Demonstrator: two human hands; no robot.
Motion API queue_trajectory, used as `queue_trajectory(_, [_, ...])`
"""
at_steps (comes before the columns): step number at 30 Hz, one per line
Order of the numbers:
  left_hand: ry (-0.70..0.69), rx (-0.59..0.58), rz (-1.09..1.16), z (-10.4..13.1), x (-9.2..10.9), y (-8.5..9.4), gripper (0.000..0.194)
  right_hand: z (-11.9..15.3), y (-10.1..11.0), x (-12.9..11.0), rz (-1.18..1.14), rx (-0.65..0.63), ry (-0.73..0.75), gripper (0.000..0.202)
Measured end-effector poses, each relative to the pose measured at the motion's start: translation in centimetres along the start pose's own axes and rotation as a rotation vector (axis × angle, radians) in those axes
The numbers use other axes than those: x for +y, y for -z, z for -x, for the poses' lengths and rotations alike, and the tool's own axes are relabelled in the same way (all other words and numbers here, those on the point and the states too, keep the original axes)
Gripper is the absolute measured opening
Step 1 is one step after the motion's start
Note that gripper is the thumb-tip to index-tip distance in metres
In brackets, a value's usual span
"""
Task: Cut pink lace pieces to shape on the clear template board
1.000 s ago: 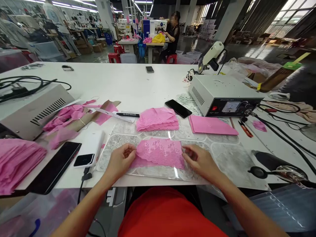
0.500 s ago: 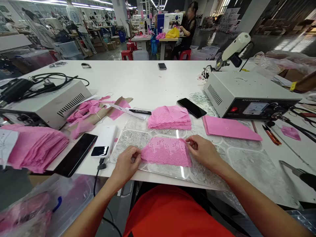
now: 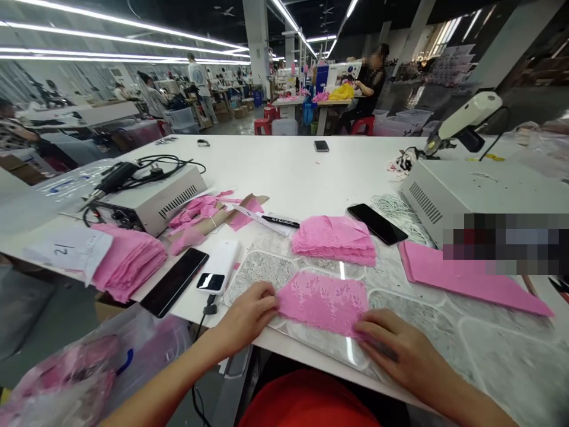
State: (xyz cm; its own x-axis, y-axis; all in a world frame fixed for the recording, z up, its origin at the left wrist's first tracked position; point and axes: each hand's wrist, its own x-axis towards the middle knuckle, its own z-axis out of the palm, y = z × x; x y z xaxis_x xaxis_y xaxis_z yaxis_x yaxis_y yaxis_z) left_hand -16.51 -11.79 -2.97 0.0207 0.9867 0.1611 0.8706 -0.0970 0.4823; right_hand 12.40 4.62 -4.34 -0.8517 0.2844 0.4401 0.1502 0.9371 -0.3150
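A piece of pink lace fabric (image 3: 326,302) lies flat on the grey marble-patterned sheet (image 3: 267,270) near the table's front edge. My left hand (image 3: 251,314) pinches its left corner between thumb and fingers. At its lower right corner, my right hand (image 3: 400,350) has its fingertips closed on the scalloped edge; the thumb is partly hidden. Just behind this piece sits a stack of pink lace pieces (image 3: 333,240). To the right is a pink flat stack with a slanted end (image 3: 471,279).
A black phone (image 3: 377,223) and a marker pen (image 3: 280,221) lie behind the lace. On the left are a white power bank (image 3: 222,261), a dark phone (image 3: 175,281), a pink fabric pile (image 3: 133,261) and a grey box machine (image 3: 155,201). Another grey machine (image 3: 471,184) stands right.
My right hand has moved from the upper right corner of the lace to its lower right corner. My left hand stays at the left corner. The head view has tilted up and turned left.
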Motion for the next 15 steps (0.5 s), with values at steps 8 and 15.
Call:
queue_trajectory(8, [0.087, -0.16, 0.002, -3.8, 0.6, 3.7, 0.014, -1.9, 0.1, 0.7, -0.134, -0.035, -0.051, 0.018])
queue_trajectory(15, [0.102, -0.092, -0.032, -11.5, -3.0, 10.3, 0.012, -10.6, 3.3, 2.2, -0.386, -0.214, -0.439, 0.04])
